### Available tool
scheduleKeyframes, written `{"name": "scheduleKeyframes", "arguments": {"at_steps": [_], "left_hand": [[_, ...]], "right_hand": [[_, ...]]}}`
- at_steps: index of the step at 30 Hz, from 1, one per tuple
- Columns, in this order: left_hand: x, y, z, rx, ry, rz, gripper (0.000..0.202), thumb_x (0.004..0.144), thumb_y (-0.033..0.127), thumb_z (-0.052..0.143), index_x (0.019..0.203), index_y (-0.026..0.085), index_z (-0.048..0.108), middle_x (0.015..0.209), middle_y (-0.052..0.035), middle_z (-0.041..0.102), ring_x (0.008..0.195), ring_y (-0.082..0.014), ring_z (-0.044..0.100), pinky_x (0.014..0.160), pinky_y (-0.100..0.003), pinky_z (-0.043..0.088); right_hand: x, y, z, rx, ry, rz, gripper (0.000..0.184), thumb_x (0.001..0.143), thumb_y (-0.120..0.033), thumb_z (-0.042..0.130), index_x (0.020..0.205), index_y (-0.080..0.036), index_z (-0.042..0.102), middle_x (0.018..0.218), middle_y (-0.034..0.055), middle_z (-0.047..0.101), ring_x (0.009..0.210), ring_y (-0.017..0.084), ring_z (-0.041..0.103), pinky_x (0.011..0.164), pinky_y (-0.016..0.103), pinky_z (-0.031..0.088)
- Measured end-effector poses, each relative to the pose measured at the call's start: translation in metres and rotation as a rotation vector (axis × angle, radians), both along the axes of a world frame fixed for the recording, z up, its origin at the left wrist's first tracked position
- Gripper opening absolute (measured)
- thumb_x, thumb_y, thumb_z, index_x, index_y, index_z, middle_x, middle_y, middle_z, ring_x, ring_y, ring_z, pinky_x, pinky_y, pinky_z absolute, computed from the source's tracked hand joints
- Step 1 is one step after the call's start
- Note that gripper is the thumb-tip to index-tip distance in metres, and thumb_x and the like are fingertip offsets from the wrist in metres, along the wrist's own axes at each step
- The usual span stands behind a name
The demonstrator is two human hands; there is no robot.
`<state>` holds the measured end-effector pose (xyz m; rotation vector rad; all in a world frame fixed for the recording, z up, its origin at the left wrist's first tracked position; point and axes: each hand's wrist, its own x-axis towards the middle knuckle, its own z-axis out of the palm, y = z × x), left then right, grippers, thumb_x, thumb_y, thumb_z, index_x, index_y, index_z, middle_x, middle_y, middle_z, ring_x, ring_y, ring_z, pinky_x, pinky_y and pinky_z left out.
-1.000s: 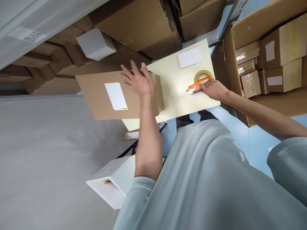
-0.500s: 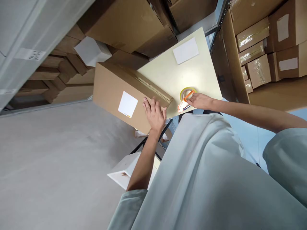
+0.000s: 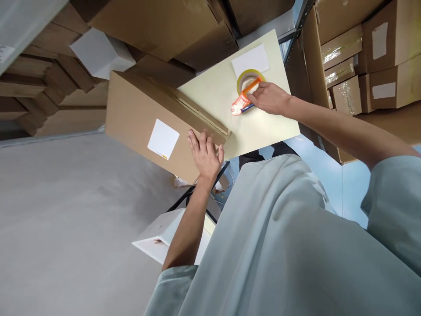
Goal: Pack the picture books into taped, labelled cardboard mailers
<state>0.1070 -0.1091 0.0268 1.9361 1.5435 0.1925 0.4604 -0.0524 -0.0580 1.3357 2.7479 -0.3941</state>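
A large cardboard box with a white label rests at the left side of a cream tabletop. Spread over the box's near end, my left hand lies with its fingers apart and touches the cardboard. My right hand is closed around an orange tape dispenser, which carries a roll of yellow-rimmed tape. The dispenser is over the tabletop, partly in front of a white sheet. My right fingers hide part of its handle.
An open carton at the right holds several taped boxes. Large cardboard boxes and a white box stand along the back. A grey wall borders the left. Below the table's edge is a white open-sided object.
My right hand has moved the tape dispenser away from my body, across the tabletop and toward the white sheet. My left hand stays on the box. The whole view has shifted slightly.
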Motion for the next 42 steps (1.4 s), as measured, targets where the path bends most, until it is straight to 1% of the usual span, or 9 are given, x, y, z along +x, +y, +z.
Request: {"name": "scheduleKeyframes", "arguments": {"at_steps": [6,11,14,16,18,22,25,33,42], "left_hand": [[-0.031,-0.020,-0.007,0.049,0.058,-0.153,0.039,0.088,0.041,0.073,0.121,0.021,0.068,0.158,-0.0213,0.061,0.174,-0.0421,0.013,0.140,-0.067,0.011],[-0.092,-0.073,0.012,0.131,0.132,-0.373,0.042,0.088,0.022,0.064,0.129,0.014,0.066,0.147,-0.0233,0.067,0.170,-0.0423,0.029,0.134,-0.064,0.034],[-0.104,-0.091,0.032,0.199,0.163,-0.364,0.045,0.092,0.017,0.061,0.137,0.013,0.064,0.141,-0.0243,0.068,0.161,-0.0400,0.046,0.127,-0.058,0.045],[-0.087,-0.076,0.040,0.264,0.204,-0.225,0.048,0.097,0.021,0.060,0.145,0.014,0.060,0.147,-0.0264,0.064,0.158,-0.0386,0.050,0.127,-0.058,0.045],[-0.052,-0.037,0.038,0.328,0.230,-0.063,0.054,0.104,0.029,0.059,0.156,0.014,0.053,0.162,-0.0285,0.052,0.164,-0.0388,0.041,0.133,-0.060,0.036],[0.025,0.073,0.009,0.339,0.252,0.115,0.060,0.115,0.039,0.045,0.168,0.011,0.040,0.183,-0.0243,0.023,0.174,-0.0422,0.004,0.138,-0.070,0.009],[0.051,0.119,-0.013,0.281,0.250,0.241,0.059,0.117,0.040,0.035,0.169,0.014,0.041,0.183,-0.0217,0.025,0.174,-0.0406,0.009,0.138,-0.071,0.009],[0.048,0.118,-0.011,0.279,0.366,0.217,0.049,0.112,0.039,0.047,0.157,0.022,0.058,0.174,-0.0242,0.041,0.168,-0.0443,0.030,0.131,-0.078,0.025],[0.036,0.110,-0.020,0.260,0.223,-0.005,0.042,0.114,0.042,0.043,0.145,0.023,0.063,0.172,-0.0183,0.046,0.175,-0.0314,0.013,0.142,-0.061,0.010]], "right_hand": [[-0.045,0.010,0.011,-0.007,-0.064,0.127,0.045,0.108,-0.004,0.030,0.145,-0.002,0.054,0.110,0.0142,0.079,0.103,0.024,0.076,0.103,0.042,0.052],[-0.085,-0.043,0.030,-0.116,-0.025,0.284,0.038,0.106,0.000,0.039,0.137,-0.004,0.062,0.109,0.0147,0.081,0.100,0.022,0.076,0.103,0.042,0.051],[-0.113,-0.080,0.027,-0.095,-0.006,0.360,0.036,0.106,-0.004,0.045,0.137,-0.001,0.063,0.108,0.0169,0.082,0.099,0.023,0.078,0.102,0.043,0.050],[-0.128,-0.098,0.023,-0.062,-0.009,0.382,0.035,0.106,-0.006,0.046,0.135,0.000,0.063,0.106,0.0181,0.083,0.097,0.025,0.079,0.098,0.042,0.050],[-0.135,-0.108,0.020,-0.044,-0.012,0.367,0.035,0.105,-0.005,0.045,0.135,0.000,0.064,0.105,0.0184,0.083,0.095,0.026,0.079,0.094,0.042,0.051],[-0.130,-0.113,0.012,-0.065,0.001,0.294,0.039,0.104,-0.004,0.045,0.139,0.002,0.061,0.105,0.0182,0.082,0.095,0.025,0.079,0.092,0.041,0.051],[-0.123,-0.113,0.007,-0.050,0.021,0.244,0.040,0.105,-0.004,0.044,0.140,0.001,0.061,0.105,0.0177,0.081,0.095,0.026,0.079,0.095,0.043,0.050],[-0.140,-0.115,0.007,-0.098,0.063,0.195,0.035,0.105,-0.006,0.046,0.133,0.002,0.065,0.100,0.0177,0.082,0.093,0.027,0.078,0.095,0.045,0.051],[-0.132,-0.093,0.011,-0.078,0.124,0.330,0.033,0.107,-0.003,0.042,0.130,-0.006,0.065,0.101,0.0137,0.081,0.089,0.023,0.076,0.098,0.041,0.049]]}}
